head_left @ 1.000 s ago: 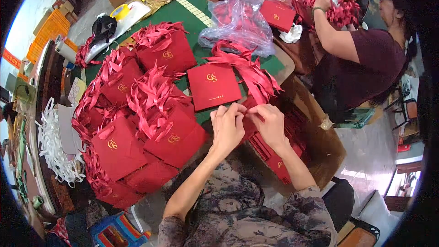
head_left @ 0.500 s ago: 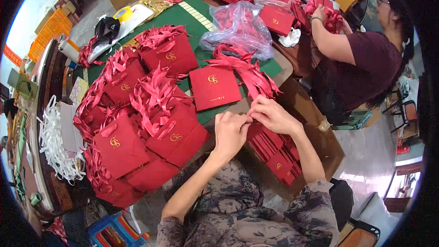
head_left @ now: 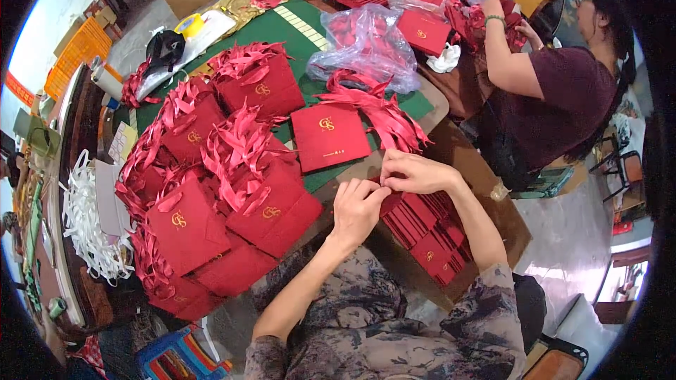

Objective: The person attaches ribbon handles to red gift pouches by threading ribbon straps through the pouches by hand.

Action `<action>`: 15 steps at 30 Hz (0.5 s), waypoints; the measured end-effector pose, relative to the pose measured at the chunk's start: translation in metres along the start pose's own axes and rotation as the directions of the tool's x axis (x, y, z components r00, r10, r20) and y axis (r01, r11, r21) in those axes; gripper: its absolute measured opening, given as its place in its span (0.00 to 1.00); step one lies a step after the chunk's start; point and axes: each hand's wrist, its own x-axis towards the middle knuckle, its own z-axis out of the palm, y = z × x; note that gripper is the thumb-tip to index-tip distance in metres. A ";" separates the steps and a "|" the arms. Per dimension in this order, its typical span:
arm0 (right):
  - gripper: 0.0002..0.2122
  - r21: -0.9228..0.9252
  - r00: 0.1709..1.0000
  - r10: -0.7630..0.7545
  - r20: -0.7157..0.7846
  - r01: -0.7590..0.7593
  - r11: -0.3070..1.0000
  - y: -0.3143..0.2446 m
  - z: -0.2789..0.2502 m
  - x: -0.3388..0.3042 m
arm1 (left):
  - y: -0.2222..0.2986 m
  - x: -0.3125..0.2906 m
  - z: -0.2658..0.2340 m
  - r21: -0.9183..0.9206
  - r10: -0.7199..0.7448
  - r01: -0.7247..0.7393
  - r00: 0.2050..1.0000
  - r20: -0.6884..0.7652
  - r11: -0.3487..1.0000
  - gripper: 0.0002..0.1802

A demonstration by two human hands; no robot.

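Head view: two bare hands, left hand [head_left: 358,210] and right hand [head_left: 417,172], fingertips nearly meeting in a pinch; their hold cannot be told. One squarish red card bag with gold print [head_left: 329,148], flat just beyond, print reading upright. Glossy red ribbons [head_left: 384,116] alongside. Packed red card pieces [head_left: 422,229], uncounted, between forearms, long axis slanting lower right.

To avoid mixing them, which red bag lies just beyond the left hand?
The bag on green, right of the heap; heaped ones lie left of that hand.
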 end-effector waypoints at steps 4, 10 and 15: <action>0.04 -0.053 0.977 -0.049 -0.210 0.039 0.998 0.001 0.021 -0.001 | -0.002 0.001 0.000 -0.041 -0.079 0.079 0.997 -0.001 0.996 0.06; 0.03 0.029 0.896 -0.011 -0.444 0.026 0.999 0.002 0.044 0.001 | 0.005 0.015 -0.008 -0.051 -0.217 0.224 0.970 0.110 0.973 0.04; 0.04 -0.024 0.711 -0.011 -0.703 -0.008 1.000 0.003 0.032 0.013 | 0.013 0.018 -0.011 -0.069 -0.221 0.242 0.948 0.227 0.968 0.04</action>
